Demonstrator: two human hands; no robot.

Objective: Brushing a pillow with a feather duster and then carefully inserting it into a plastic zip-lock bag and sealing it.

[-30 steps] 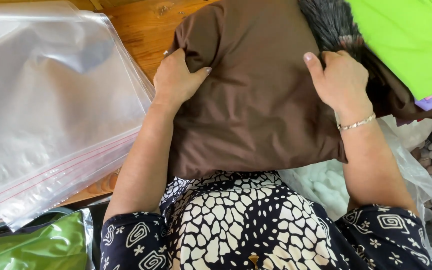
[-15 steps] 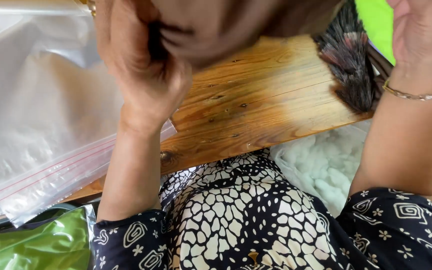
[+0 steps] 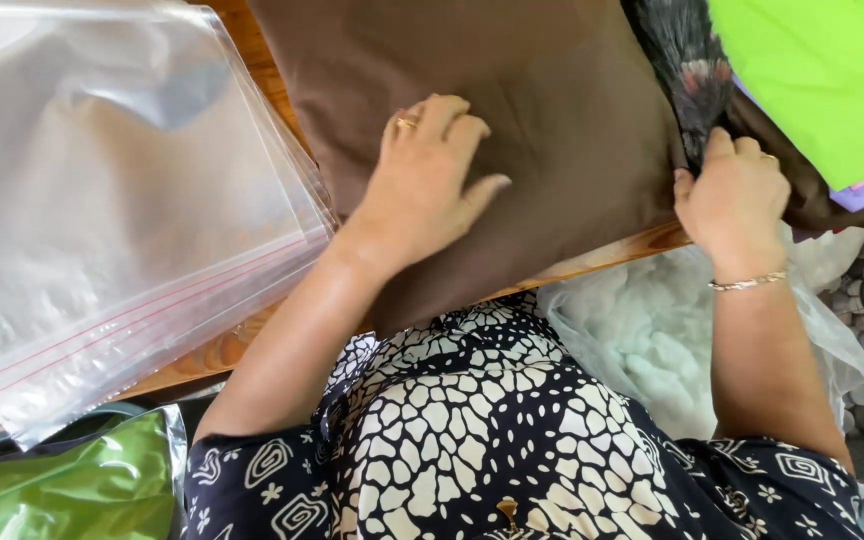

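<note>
On the wooden table, the left hand is pressing flat, fingers spread, on a brown cloth. The right hand is pinching its edge beside clear plastic bags.

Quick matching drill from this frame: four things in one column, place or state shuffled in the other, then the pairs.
Things:
1. left hand
2. right hand
3. clear zip bags
4. green fabric

Places or states:
A. stacked on the table's left side
B. grips the brown cloth's right edge
C. top right corner
D. flat on the brown cloth

Pairs: 1-D, 2-B, 3-A, 4-C
</note>
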